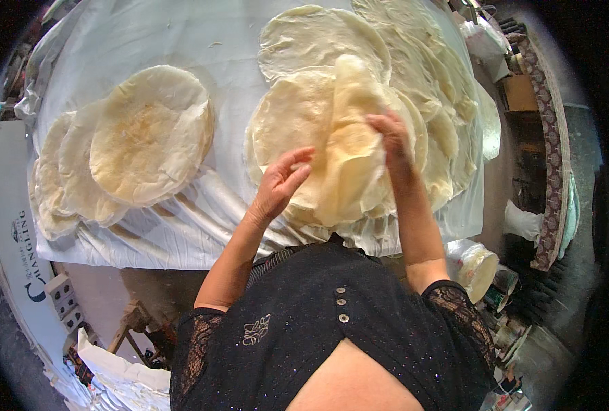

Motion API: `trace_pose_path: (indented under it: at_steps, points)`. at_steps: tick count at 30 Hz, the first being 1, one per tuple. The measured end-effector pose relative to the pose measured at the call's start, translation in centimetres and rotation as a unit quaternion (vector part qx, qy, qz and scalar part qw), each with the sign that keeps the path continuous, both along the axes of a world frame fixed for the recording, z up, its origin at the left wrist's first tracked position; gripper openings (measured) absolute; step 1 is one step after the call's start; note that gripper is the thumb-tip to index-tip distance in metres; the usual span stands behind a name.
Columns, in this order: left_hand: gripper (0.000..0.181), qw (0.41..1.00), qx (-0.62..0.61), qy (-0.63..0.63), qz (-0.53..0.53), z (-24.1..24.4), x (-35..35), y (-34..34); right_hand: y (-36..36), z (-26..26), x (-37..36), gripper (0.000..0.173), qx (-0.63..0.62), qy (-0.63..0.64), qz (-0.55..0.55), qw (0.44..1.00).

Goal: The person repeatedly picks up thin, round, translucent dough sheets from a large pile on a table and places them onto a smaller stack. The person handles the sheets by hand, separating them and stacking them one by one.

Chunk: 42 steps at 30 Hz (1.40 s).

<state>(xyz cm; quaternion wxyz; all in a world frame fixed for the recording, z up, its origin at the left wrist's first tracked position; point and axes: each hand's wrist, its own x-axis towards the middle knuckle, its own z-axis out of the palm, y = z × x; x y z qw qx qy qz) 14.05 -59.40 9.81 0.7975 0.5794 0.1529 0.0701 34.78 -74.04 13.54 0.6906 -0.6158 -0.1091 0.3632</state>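
Note:
Several thin round flatbreads (pixel 291 110) lie overlapped on a white-covered table (pixel 232 92) in front of me. A folded, partly blurred flatbread (pixel 353 149) rests on top of them, between my two hands. My left hand (pixel 284 180) is over the left part of this pile, fingers spread and slightly curled, with nothing seen between them. At the right edge of the folded sheet is my right hand (pixel 393 134); blur hides whether its fingers grip the sheet. Another stack of flatbreads (pixel 148 136), browned in the middle, sits on the left side of the table.
More pale sheets (pixel 433 67) overlap at the back right, some reaching the table's right edge. The white cloth hangs in creases along the near edge. A clear plastic bag (pixel 471 267) and a round container stand below at the right. A white board (pixel 14 205) with printing is at left.

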Motion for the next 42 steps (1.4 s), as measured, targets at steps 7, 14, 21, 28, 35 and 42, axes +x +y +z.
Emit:
trace_pose_path:
  at_steps: [7,14,21,28,35,42]
  points:
    - [0.083,0.99,0.078,-0.093,-0.075,2.5,1.3,-7.2,-3.3,4.2,1.1,0.032,0.077,-0.008,-0.061,0.995]
    - [0.069,0.92,0.314,-0.167,-0.164,3.6,2.3,-10.0,-8.6,3.0,5.4,0.023,0.096,-0.122,-0.074,0.985]
    - [0.058,0.916,0.225,-0.226,-0.243,3.1,3.7,-10.6,-17.6,19.1,5.3,0.028,-0.31,-0.794,-0.1,0.513]
    - [0.037,0.945,0.28,-0.011,0.168,-4.6,-0.1,-1.5,-11.8,17.8,4.9,0.029,-0.28,-0.526,0.032,0.803]
    - [0.038,0.917,0.266,0.122,0.271,-9.3,-2.0,2.7,5.1,-6.4,-6.3,0.045,-0.275,-0.484,0.272,0.785]
    - [0.029,0.965,0.138,0.11,0.192,-9.3,-1.5,4.9,9.2,-6.9,-7.9,0.047,-0.347,-0.382,0.305,0.801]
